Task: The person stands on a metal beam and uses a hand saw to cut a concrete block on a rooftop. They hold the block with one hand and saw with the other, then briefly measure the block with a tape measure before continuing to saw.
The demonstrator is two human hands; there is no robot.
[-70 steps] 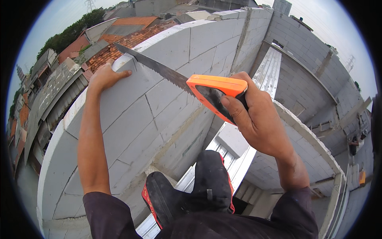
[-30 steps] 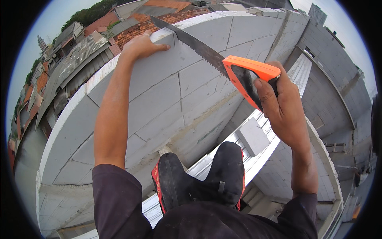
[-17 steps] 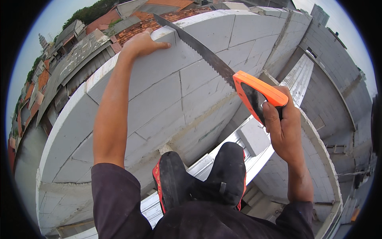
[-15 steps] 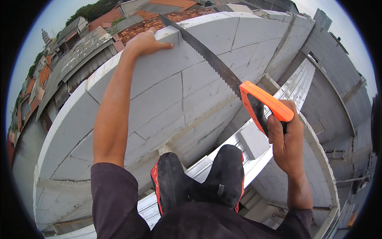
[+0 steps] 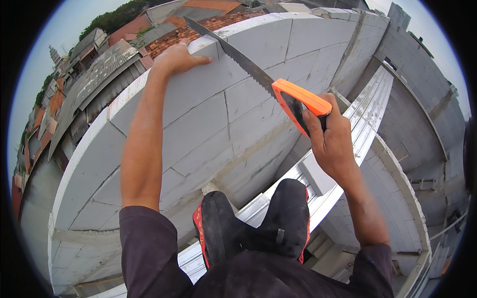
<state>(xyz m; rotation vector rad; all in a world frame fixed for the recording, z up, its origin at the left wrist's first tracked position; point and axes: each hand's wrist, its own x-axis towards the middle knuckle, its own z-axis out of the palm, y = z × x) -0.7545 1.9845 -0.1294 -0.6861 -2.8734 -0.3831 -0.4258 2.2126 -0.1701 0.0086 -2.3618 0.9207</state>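
My left hand (image 5: 179, 57) grips the top edge of a pale grey block (image 5: 201, 48) in the wall, fingers over the top and thumb on the near face. My right hand (image 5: 328, 141) is closed round the orange-and-black handle of a hand saw (image 5: 293, 99). The long toothed blade (image 5: 248, 67) slants up to the left and lies across the wall top just right of my left hand, in a cut in the block. Below, my legs in black trousers (image 5: 218, 228) with red stripes rest above silver metal planks (image 5: 362, 119).
The block wall (image 5: 189, 139) curves across the view, with tiled and corrugated roofs (image 5: 99, 74) beyond its outer side. A loose grey block (image 5: 318, 174) lies on the planks. A second block wall (image 5: 397, 198) and an opening down to lower levels are at the right and below.
My right hand and saw moved down to the right, then back up and left since half a second ago. My left hand stays on the block.
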